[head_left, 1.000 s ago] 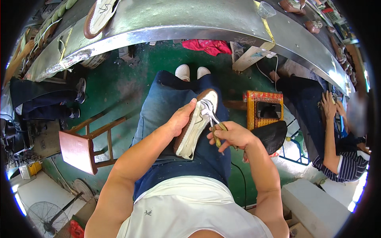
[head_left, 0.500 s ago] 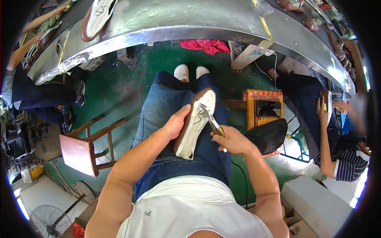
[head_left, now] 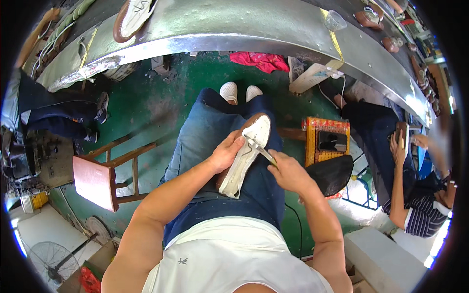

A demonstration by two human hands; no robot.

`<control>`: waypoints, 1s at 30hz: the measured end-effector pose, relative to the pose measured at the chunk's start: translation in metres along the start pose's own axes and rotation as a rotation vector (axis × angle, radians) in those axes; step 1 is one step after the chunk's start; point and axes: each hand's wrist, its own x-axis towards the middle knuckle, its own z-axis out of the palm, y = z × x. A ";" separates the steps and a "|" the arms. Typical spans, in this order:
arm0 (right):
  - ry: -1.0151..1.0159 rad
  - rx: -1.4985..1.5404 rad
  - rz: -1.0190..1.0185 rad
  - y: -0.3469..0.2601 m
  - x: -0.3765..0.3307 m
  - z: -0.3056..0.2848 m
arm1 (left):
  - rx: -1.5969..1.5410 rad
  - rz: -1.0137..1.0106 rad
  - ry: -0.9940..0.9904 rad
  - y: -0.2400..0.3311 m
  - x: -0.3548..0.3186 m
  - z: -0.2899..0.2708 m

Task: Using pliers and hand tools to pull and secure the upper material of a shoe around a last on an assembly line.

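Note:
Across my thighs lies a shoe (head_left: 236,171) with its pale underside up. It has a brown edge, and a dark squiggle is drawn on the pale face. My left hand (head_left: 227,154) grips the shoe's left side, with the thumb over the edge near the forefoot. My right hand (head_left: 288,172) is wrapped round the handle of a steel tool that looks like pincers (head_left: 260,150). The tool's metal head touches or hangs just over the shoe beside my left thumb; I cannot tell which.
A metal-topped bench (head_left: 215,24) curves across the front, bearing another pale-bottomed shoe (head_left: 133,19) and a clear cup (head_left: 335,20). At left stands a wooden stool (head_left: 95,181). A phone (head_left: 333,141) lies on a patterned seat (head_left: 312,146) at right. Co-workers sit on both sides.
The tool's head has shifted toward the shoe's left edge, next to my left thumb. My left hand has slid further over the shoe. The whole view has tilted slightly.

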 end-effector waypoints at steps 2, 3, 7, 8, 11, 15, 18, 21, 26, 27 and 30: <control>0.086 -0.114 -0.058 -0.008 0.001 -0.009 | -0.009 0.007 -0.003 -0.005 0.002 0.000; -0.004 -0.146 0.018 -0.016 0.004 -0.010 | -0.001 0.005 0.027 -0.007 0.000 -0.002; 0.008 -0.081 0.090 -0.008 -0.004 0.011 | 0.151 -0.009 0.081 0.000 0.002 0.003; 0.001 -0.079 0.087 -0.009 -0.011 0.015 | 0.148 -0.012 0.087 0.004 0.000 0.006; 0.068 -0.088 0.233 -0.018 -0.032 0.020 | 0.382 0.088 0.135 0.006 -0.002 0.014; -0.015 -0.059 0.312 -0.014 -0.031 0.013 | 0.209 0.039 0.114 0.017 0.003 0.023; 0.010 0.090 0.213 0.004 -0.035 0.010 | 0.049 -0.152 0.073 0.041 0.001 0.030; 0.298 -0.006 0.043 0.004 -0.034 0.014 | 0.086 -0.189 0.114 0.047 0.000 0.035; 0.109 0.039 0.232 0.000 -0.036 0.019 | 0.345 -0.090 0.178 0.041 0.001 0.036; 0.109 0.065 0.274 0.002 -0.039 0.023 | 0.489 -0.044 0.187 0.044 0.000 0.038; -0.056 0.649 0.421 0.030 -0.045 0.042 | 0.538 -0.026 0.156 0.039 0.002 0.042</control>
